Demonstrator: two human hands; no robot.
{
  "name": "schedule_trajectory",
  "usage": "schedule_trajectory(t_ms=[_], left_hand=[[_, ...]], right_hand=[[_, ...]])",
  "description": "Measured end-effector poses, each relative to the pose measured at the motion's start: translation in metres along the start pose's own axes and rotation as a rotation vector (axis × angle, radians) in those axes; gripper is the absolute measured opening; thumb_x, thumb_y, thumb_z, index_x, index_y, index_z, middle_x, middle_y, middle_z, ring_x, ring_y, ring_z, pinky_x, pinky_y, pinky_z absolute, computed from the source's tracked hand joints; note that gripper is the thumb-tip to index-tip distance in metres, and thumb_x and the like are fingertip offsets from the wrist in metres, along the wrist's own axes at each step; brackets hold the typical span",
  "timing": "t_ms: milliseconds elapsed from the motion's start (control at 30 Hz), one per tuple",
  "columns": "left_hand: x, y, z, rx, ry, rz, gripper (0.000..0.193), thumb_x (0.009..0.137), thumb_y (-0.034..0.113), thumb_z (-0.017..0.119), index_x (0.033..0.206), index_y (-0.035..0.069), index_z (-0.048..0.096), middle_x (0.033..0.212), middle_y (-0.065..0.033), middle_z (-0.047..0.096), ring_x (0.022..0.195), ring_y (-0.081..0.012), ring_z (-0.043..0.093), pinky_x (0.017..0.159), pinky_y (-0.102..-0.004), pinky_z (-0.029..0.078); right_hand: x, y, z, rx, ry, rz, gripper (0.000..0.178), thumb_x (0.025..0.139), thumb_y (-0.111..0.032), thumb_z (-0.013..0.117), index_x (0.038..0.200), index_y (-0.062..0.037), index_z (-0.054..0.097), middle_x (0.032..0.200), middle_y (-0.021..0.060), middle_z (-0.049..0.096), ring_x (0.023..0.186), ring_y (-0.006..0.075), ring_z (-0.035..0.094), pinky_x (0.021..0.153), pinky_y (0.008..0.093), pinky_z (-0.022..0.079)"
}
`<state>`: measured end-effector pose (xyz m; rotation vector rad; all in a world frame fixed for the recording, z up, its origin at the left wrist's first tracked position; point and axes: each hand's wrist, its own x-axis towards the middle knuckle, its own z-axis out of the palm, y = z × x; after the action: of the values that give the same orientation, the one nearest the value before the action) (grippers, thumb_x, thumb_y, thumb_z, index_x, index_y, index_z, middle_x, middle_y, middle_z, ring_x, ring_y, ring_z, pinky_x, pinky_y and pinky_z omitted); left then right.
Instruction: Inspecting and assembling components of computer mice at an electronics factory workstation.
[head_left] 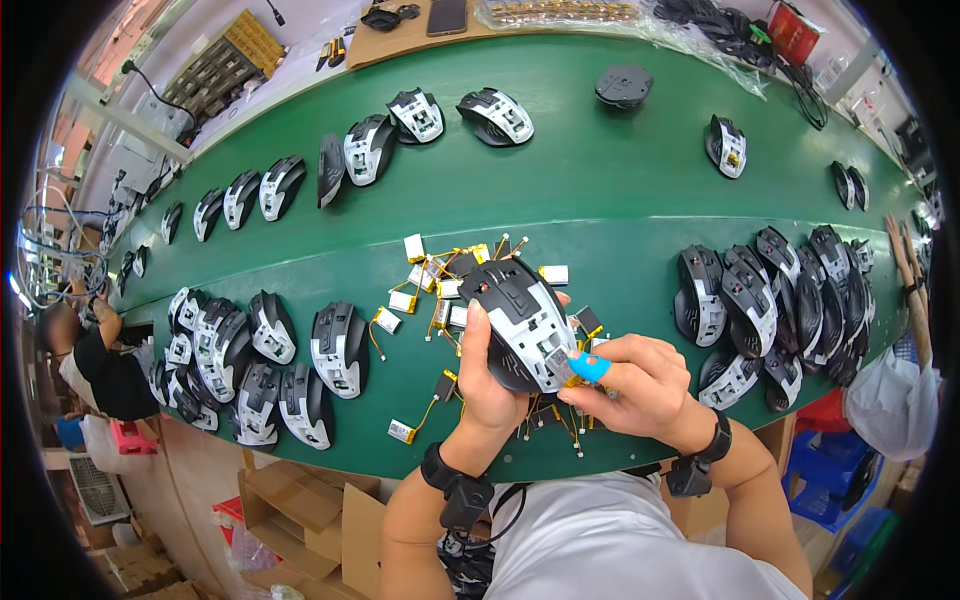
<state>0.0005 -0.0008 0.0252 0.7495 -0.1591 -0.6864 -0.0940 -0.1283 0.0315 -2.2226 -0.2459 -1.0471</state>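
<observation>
My left hand (487, 385) grips a black-and-white computer mouse (515, 315) without its top cover, tilted above the green table. At the mouse's lower end my right hand (640, 385), with a blue finger cot on one finger, pinches a small battery (562, 362) with a yellow edge against the white inner frame. The fingers partly hide this battery. Beneath and around both hands lie several loose batteries (402, 301) with thin coloured wires and small white plugs. One more battery (401, 431) rests nearer the table's front edge.
Uncovered mice stand grouped at the left (218, 340) and right (748, 300) of the green table (620, 200). Others line its far half, beside an overturned dark mouse (624, 86). Cardboard boxes (300, 510) sit below the front edge. Another person (105, 360) is at far left.
</observation>
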Motion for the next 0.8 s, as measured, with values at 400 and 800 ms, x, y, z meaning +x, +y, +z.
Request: schedule_trajectory(t_ms=[400, 800], left_hand=[[-0.001, -0.003, -0.009, -0.037, -0.016, -0.019, 0.058, 0.098, 0.050, 0.033, 0.122, 0.001, 0.052, 0.111, -0.0156, 0.062, 0.097, -0.0246, 0.064, 0.085, -0.0376, 0.052], [0.000, -0.003, -0.006, 0.106, -0.024, 0.124, 0.067, 0.094, 0.056, 0.035, 0.134, 0.003, 0.042, 0.109, -0.0191, 0.060, 0.089, -0.0259, 0.063, 0.076, -0.0358, 0.053]], right_hand=[[0.001, -0.004, 0.000, 0.133, -0.101, 0.167, 0.029, 0.068, -0.010, 0.083, 0.091, -0.0008, 0.066, 0.074, 0.0066, 0.064, 0.058, 0.0182, 0.061, 0.050, 0.0267, 0.049], [-0.004, -0.008, -0.001, 0.163, -0.138, 0.239, 0.023, 0.069, -0.009, 0.081, 0.085, -0.0001, 0.066, 0.071, 0.0067, 0.063, 0.056, 0.0172, 0.061, 0.050, 0.0261, 0.048]])
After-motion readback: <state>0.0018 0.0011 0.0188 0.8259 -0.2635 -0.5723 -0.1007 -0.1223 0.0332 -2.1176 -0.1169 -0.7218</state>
